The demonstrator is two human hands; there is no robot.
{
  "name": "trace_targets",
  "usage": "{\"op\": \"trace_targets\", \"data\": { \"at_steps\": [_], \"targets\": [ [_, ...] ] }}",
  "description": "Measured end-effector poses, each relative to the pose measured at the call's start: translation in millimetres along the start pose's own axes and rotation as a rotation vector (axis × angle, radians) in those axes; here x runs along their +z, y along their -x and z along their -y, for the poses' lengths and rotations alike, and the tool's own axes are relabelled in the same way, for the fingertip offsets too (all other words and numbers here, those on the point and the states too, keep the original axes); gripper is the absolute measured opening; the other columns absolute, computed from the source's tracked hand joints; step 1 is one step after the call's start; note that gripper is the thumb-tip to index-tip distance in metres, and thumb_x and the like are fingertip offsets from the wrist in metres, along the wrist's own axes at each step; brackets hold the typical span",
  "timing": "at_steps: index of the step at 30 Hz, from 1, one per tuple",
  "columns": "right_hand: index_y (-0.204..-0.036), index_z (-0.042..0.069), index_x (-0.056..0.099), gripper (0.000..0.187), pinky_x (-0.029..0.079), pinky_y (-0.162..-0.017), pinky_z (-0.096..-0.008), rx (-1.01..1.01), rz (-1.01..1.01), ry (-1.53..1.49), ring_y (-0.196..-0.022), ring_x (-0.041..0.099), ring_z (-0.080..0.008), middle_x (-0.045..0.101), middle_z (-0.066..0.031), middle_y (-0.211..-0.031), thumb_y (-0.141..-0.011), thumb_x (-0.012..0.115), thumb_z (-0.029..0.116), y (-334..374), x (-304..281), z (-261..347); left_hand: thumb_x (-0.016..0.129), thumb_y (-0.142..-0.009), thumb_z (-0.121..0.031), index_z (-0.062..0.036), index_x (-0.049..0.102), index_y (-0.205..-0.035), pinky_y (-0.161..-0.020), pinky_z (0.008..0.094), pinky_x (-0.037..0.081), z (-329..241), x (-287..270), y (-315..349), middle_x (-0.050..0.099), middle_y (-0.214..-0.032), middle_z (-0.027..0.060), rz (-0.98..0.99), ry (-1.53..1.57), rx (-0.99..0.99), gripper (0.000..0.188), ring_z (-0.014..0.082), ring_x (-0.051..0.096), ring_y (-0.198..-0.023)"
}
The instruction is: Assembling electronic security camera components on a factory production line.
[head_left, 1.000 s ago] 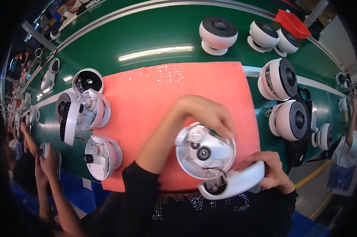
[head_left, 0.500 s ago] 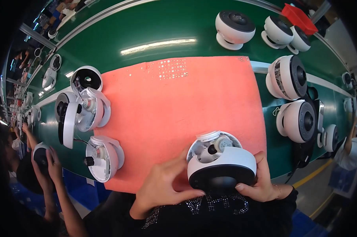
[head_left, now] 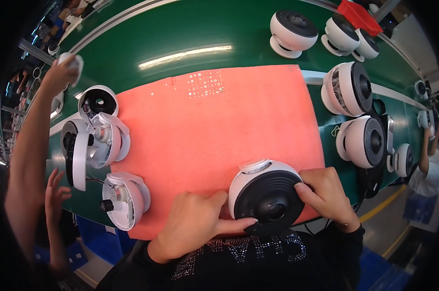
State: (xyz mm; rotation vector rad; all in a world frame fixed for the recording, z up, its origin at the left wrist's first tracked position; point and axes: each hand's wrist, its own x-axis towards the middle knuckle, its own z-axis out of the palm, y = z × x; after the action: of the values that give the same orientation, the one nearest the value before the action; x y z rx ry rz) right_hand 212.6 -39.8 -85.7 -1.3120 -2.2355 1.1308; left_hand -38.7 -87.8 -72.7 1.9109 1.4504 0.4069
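Observation:
Between my two hands is a round white device with a black ringed face and a lens-like dome (head_left: 267, 196). It rests at the near edge of the orange mat (head_left: 209, 145), face tilted up towards me. My left hand (head_left: 195, 218) grips its left side, thumb pressed on the lower rim of the face. My right hand (head_left: 323, 191) holds the upper right side, thumb on the black edge. A white piece (head_left: 256, 166) shows at the device's far rim. The black face covers the inside of the shell. My fingers under the shell are hidden.
Opened shells (head_left: 127, 203) with motors showing stand along the mat's left edge. Small screws (head_left: 205, 83) lie in rows at its far side. Assembled devices (head_left: 367, 140) stand at right and far right, near a red tray (head_left: 359, 17). A co-worker's arm (head_left: 32, 131) reaches in at left.
The black-faced front has swung down onto the shell, covering the inner parts, and now faces upward. At left, the co-worker's arm has risen and holds a blurred white thing.

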Motion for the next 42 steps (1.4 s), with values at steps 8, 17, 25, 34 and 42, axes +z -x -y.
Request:
{"op": "trace_targets", "data": {
  "at_steps": [8, 17, 25, 34, 42],
  "targets": [
    [-0.059, 0.002, 0.053, 0.035, 0.037, -0.044, -0.0371, -0.032, 0.067, 0.106, -0.045, 0.050, -0.0311, 0.047, -0.0126, -0.049, -0.078, 0.057, 0.030, -8, -4, -11, 0.064, -0.069, -0.052, -0.0011, 0.056, -0.056, -0.043, 0.0367, 0.043, 0, -6, -20, 0.053, -0.049, 0.0113, 0.208, -0.130, -0.005, 0.053, 0.0282, 0.055, -0.044],
    [-0.097, 0.003, 0.062, 0.037, 0.040, -0.070, -0.0329, -0.545, -0.049, 0.230, -0.086, 0.054, -0.0200, 0.056, -0.0078, -0.093, -0.066, 0.068, 0.023, -7, 2, 22, 0.063, -0.069, -0.053, -0.0012, 0.057, -0.056, -0.044, 0.0372, 0.042, -1, -4, -23, 0.052, -0.048, 0.0124, 0.230, -0.150, -0.012, 0.053, 0.0294, 0.054, -0.045],
    [-0.109, 0.004, 0.058, 0.040, 0.041, -0.084, -0.0369, -0.671, 0.130, 0.133, -0.104, 0.052, -0.0255, 0.054, -0.0125, -0.114, -0.071, 0.061, 0.016, -7, 8, 21, 0.064, -0.069, -0.049, -0.0009, 0.059, -0.061, -0.046, 0.0374, 0.043, 2, -4, -23, 0.053, -0.050, 0.0135, 0.258, -0.155, 0.021, 0.049, 0.0304, 0.055, -0.047],
    [-0.119, 0.000, 0.044, 0.060, 0.037, -0.092, -0.0422, -0.367, -0.141, 0.032, -0.111, 0.046, -0.0373, 0.046, -0.0229, -0.118, -0.075, 0.065, 0.034, -15, 12, 0, 0.064, -0.067, -0.053, -0.0008, 0.058, -0.058, -0.046, 0.0376, 0.043, 3, -9, -26, 0.051, -0.046, 0.0126, 0.234, -0.265, -0.061, 0.054, 0.0314, 0.054, -0.045],
    [-0.125, 0.001, 0.031, 0.057, 0.038, -0.091, -0.0332, 0.067, 0.155, -0.662, -0.105, 0.049, -0.0226, 0.049, -0.0158, -0.112, -0.080, 0.062, 0.017, -8, 12, 7, 0.072, -0.068, -0.023, 0.0036, 0.029, -0.132, -0.084, 0.0339, 0.046, 17, 24, -11, 0.056, -0.108, 0.0221, 0.124, 0.843, -0.109, 0.082, 0.0267, 0.058, -0.098]
  ]
}}
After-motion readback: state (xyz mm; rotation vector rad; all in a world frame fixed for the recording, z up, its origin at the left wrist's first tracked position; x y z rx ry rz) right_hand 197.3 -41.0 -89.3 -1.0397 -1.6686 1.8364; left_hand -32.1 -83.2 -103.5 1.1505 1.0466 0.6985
